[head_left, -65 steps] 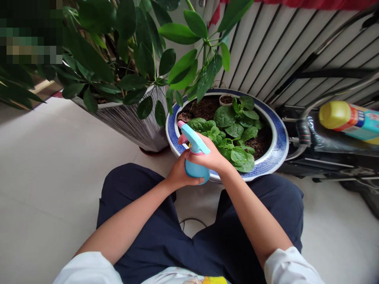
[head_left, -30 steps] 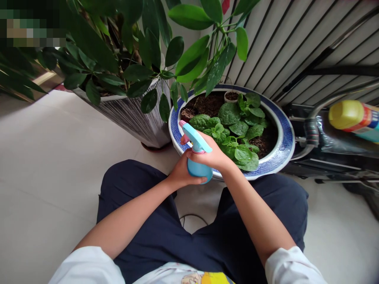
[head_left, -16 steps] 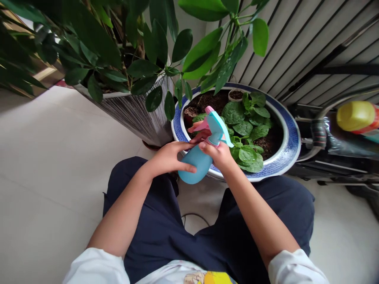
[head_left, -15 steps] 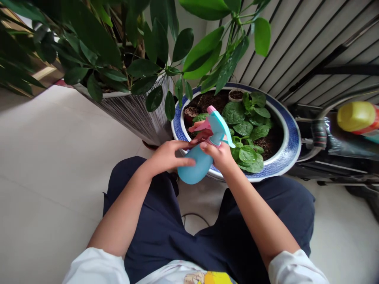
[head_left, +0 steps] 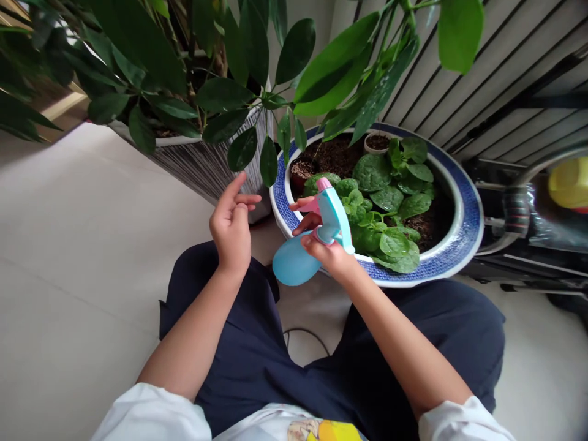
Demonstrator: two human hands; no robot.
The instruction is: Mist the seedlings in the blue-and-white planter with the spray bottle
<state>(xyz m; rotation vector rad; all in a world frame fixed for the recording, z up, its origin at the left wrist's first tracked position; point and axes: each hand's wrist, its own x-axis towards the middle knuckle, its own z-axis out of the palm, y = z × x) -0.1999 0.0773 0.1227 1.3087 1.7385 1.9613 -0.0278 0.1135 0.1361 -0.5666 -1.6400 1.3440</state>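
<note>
A blue spray bottle (head_left: 294,262) with a pink nozzle and trigger is in my right hand (head_left: 328,248). My fingers wrap round its neck below the spray head, and the bottle leans with its nozzle toward the plants. My left hand (head_left: 233,229) is raised to the left of the bottle, apart from it, holding nothing; its index finger is stretched out and the others are partly bent. Just beyond the bottle, leafy green plants (head_left: 386,199) grow in a large round pot with a blue and white rim (head_left: 468,208). Water drops show on some leaves.
A tall plant in a grey streaked pot (head_left: 184,165) stands at the left, its leaves (head_left: 335,79) hanging over the round pot. A small white pot (head_left: 377,143) sits in the soil. Right of it are a metal-framed cart (head_left: 514,214) and a yellow container (head_left: 569,184).
My left hand has come off the bottle and moved left and up. The bottle stays in my right hand. The view has shifted slightly.
</note>
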